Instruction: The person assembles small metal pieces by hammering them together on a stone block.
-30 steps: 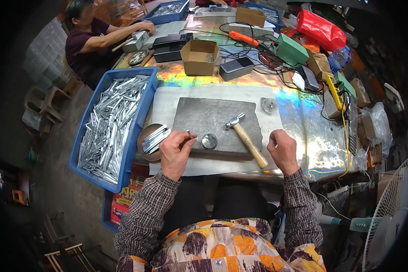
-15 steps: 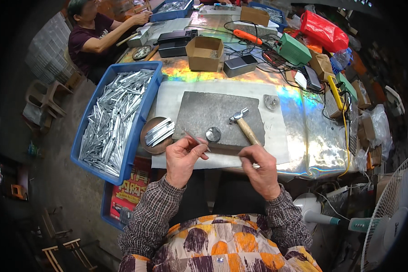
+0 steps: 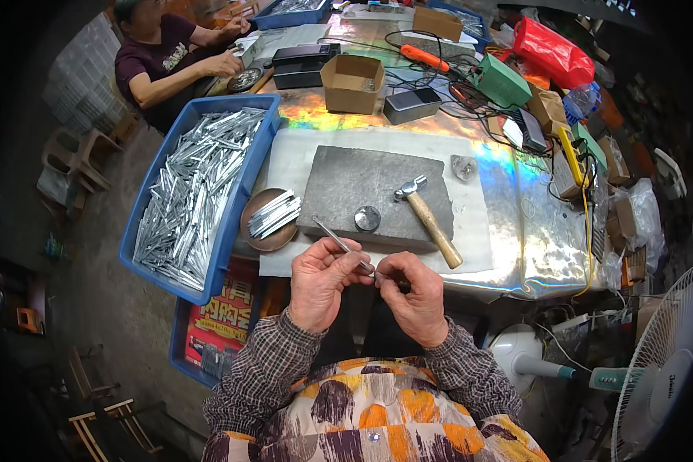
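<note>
A thin silver metal rod (image 3: 333, 233) slants up and away from my left hand (image 3: 316, 286), whose thumb and fingers pinch its lower part. My right hand (image 3: 416, 296) is closed in a pinch at the rod's near end; what its fingertips hold is too small and hidden to name. Just beyond both hands lies a grey stone block (image 3: 354, 173). On it rest a small round metal piece (image 3: 367, 219) and a hammer (image 3: 433, 229) whose wooden handle overhangs the near edge. Left of the block, a round brown bowl (image 3: 266, 242) holds several similar rods.
A blue tray (image 3: 137, 250) heaped with silver rods stands at the left. Further back are an open cardboard box (image 3: 351, 92), a dark scale (image 3: 412, 106) and tangled cables. A small clear bag (image 3: 463, 167) lies right of the block. Another person works at far left; a fan (image 3: 662, 377) stands right.
My right hand has moved left from beside the hammer handle to the rod's end. The rod in my left hand shows more clearly. The other person's hand has come down toward a small dish.
</note>
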### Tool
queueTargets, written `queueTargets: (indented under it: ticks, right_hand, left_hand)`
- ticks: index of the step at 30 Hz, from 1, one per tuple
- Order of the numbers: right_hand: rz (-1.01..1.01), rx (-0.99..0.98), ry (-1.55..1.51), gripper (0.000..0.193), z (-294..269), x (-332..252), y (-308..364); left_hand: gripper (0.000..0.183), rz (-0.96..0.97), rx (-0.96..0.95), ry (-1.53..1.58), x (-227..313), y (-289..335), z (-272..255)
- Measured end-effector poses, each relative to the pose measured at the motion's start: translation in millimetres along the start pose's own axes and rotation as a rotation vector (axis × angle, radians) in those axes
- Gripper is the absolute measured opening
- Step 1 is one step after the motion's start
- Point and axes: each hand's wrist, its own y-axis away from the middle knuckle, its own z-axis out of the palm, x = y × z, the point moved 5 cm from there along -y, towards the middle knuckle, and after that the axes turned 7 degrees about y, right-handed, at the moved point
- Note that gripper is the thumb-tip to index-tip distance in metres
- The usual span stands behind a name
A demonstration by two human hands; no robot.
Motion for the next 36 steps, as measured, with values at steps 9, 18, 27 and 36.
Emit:
queueTargets:
  ticks: [9, 18, 27, 36]
  right_hand:
    - [-0.032, 0.035, 0.028, 0.017, 1, -3, 0]
    - [-0.129, 0.074, 0.139, 0.024, 4, -14, -4]
    - [-0.142, 0.139, 0.169, 0.023, 6, -12, -2]
    - [-0.149, 0.134, 0.318, 0.013, 9, -7, 3]
  left_hand:
    - [0.012, 0.014, 0.041, 0.020, -2, 1, -1]
    - [0.012, 0.099, 0.058, -0.060, -2, 2, -2]
    - [0.010, 0.158, 0.030, -0.120, -3, -1, -2]
    - [0.011, 0.100, 0.041, -0.071, -8, 2, -10]
